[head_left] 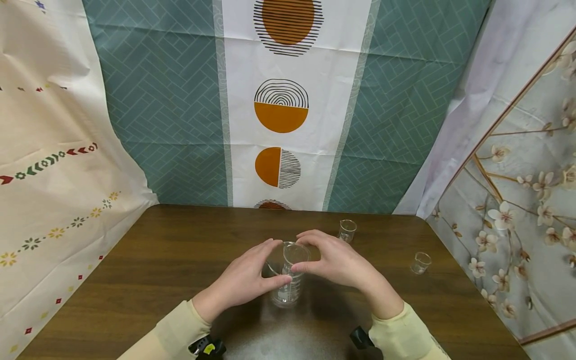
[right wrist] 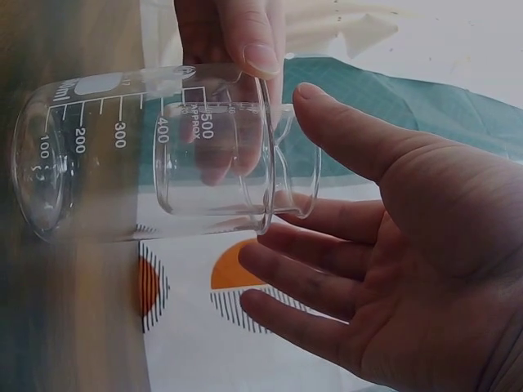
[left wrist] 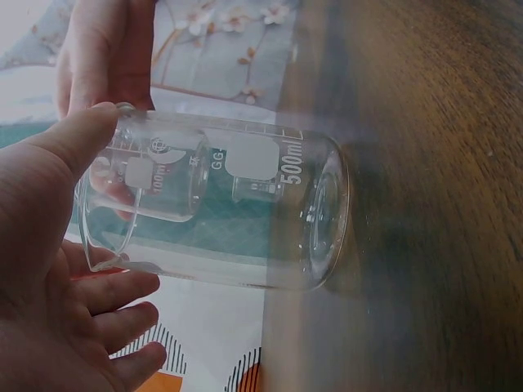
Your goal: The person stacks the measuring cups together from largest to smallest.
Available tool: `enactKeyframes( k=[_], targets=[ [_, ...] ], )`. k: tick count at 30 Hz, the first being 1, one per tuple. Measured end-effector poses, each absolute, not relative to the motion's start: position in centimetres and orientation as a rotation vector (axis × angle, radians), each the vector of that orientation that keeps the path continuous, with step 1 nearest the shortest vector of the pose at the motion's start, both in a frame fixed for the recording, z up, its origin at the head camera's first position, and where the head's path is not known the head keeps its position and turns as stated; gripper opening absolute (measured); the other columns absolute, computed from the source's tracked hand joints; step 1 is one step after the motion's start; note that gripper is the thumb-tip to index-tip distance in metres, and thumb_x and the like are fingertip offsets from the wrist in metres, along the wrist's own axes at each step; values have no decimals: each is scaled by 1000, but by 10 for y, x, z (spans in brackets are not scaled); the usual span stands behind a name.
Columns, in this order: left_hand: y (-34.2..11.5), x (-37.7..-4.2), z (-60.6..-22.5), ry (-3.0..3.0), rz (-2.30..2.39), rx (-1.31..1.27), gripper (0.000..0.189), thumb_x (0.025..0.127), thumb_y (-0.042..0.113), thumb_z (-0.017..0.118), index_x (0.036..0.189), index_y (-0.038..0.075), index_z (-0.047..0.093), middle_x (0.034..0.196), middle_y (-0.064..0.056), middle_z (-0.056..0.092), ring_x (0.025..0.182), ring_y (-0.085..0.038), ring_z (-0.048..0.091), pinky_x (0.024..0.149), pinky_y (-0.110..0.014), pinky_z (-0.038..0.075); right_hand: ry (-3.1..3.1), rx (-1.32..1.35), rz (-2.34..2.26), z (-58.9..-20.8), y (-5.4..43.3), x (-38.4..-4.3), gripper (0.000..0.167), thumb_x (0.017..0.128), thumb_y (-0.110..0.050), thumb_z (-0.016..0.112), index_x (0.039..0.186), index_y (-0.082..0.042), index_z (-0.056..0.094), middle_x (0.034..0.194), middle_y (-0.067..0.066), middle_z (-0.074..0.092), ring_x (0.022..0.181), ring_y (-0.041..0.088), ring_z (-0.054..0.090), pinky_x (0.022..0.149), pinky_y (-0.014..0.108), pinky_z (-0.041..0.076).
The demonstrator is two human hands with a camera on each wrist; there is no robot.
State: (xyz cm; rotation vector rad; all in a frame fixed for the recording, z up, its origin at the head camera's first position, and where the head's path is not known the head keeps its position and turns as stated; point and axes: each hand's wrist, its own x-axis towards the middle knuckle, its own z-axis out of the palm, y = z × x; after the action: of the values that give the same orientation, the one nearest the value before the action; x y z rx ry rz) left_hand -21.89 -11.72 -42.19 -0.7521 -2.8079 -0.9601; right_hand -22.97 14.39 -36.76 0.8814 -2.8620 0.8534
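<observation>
A large clear glass beaker (head_left: 286,295), marked 500ml in the left wrist view, stands upright on the table. My left hand (head_left: 245,275) holds it near the rim, thumb on the near side and fingers around the far side. A smaller 100ml glass beaker (head_left: 297,253) sits partly inside the large one, its rim (right wrist: 313,180) showing above the large rim. Around that upper edge, the thumb and fingers of my right hand (head_left: 335,260) hold the smaller beaker from the right. Its lower part shows through the large beaker's glass (right wrist: 98,163).
Two more small glass beakers stand on the brown wooden table (head_left: 180,250): one beaker (head_left: 347,231) behind my right hand, another beaker (head_left: 421,263) farther right. A patterned cloth (head_left: 279,65) hangs behind the table's far edge, with more cloth at both sides.
</observation>
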Motion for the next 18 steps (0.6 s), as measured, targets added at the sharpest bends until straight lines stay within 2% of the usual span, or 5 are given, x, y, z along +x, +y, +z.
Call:
enactKeyframes(
  k=[7, 14, 18],
  targets=[
    [-119, -219, -423, -2798, -957, -760, 91, 96, 68, 77, 164, 14, 51, 168, -13, 50, 155, -36, 47, 117, -65, 46, -2863, 924, 826, -369, 142, -230, 60, 93, -56, 88, 136, -16, 74, 149, -3, 67, 132, 21, 67, 110, 52, 54],
    [-118, -219, -424, -2764, -982, -791, 89, 96, 69, 78, 162, 16, 52, 162, -6, 56, 146, -32, 56, 111, -61, 52, -2868, 961, 826, -372, 143, -231, 62, 94, -54, 87, 138, -13, 73, 147, -2, 67, 133, 21, 66, 110, 52, 54],
    [-119, -218, -424, -2772, -986, -783, 91, 96, 70, 77, 164, 15, 51, 165, -9, 53, 151, -34, 52, 114, -63, 49, -2866, 980, 839, -373, 143, -233, 59, 94, -55, 87, 135, -15, 74, 143, -4, 69, 131, 21, 66, 109, 52, 54]
  ],
)
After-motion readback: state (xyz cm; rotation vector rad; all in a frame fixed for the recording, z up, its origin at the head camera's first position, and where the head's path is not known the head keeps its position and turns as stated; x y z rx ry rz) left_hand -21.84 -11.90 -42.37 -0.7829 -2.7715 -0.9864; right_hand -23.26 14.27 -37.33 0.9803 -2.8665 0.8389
